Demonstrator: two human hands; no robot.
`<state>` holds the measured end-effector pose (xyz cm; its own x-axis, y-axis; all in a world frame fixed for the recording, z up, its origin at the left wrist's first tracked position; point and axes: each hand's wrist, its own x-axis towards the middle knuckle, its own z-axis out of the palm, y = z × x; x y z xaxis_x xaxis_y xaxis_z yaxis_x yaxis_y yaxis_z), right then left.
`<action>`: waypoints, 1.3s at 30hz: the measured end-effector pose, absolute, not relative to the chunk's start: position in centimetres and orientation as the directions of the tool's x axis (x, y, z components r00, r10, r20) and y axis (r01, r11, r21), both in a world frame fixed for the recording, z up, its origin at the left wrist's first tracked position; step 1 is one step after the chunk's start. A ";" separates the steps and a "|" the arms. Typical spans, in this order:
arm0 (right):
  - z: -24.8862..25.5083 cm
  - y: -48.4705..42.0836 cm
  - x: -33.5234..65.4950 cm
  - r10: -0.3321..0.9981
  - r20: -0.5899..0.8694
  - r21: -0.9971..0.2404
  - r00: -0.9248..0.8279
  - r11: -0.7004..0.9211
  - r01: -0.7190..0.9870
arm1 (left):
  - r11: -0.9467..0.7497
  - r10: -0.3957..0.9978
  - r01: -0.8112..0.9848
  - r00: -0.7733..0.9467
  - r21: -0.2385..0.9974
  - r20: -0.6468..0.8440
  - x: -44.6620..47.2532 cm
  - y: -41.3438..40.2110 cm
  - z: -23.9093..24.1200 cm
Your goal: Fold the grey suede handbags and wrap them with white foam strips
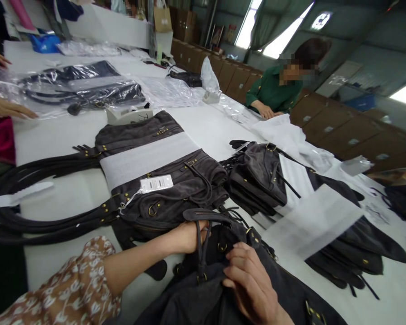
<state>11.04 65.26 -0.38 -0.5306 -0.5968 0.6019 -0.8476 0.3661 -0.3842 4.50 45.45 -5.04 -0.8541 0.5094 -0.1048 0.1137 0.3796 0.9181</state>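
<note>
In front of me lies a dark grey handbag (pixel 196 293) with brass buckles and thin straps, its mouth partly open. My left hand (pixel 189 237), coming from a brown floral sleeve, is closed at the bag's zippered upper edge; straps hide some of its fingers. On the opposite side of the opening, my right hand (pixel 248 280) has its fingers curled over the dark fabric. Just beyond, similar dark bags (pixel 162 162) lie flat with long handles, a white paper band (pixel 149 158) and a printed tag (pixel 156 183).
More dark bags (pixel 260 176) with white sheets (pixel 314 221) are piled to the right. Plastic-wrapped bags (pixel 84 85) lie at the far left, near another person's hand (pixel 10 108). Across the white table (pixel 203 122), a person in green (pixel 274 92) handles white wrapping. Cardboard boxes (pixel 338 122) line the back.
</note>
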 end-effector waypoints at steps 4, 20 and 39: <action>-0.4 65.2 11.1 -0.571 0.626 -0.377 -0.531 0.375 -0.847 | 0.347 0.493 0.021 -0.855 0.938 -0.163 3.1 47.1 -5.8; -1.3 65.9 10.3 -0.633 0.572 -0.400 -0.522 0.340 -0.851 | 0.469 0.509 0.135 -0.849 0.873 -0.142 6.5 43.9 -3.9; 2.6 64.1 4.8 -0.903 0.065 -0.499 -0.425 0.340 -0.797 | 0.334 0.250 -0.271 -0.898 0.903 -0.363 19.7 36.3 2.1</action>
<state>4.75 64.12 2.56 -0.4254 -0.9027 0.0646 -0.7971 0.3399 -0.4990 19.73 36.28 2.12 -0.8978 0.2501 -0.3626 -0.2714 0.3342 0.9026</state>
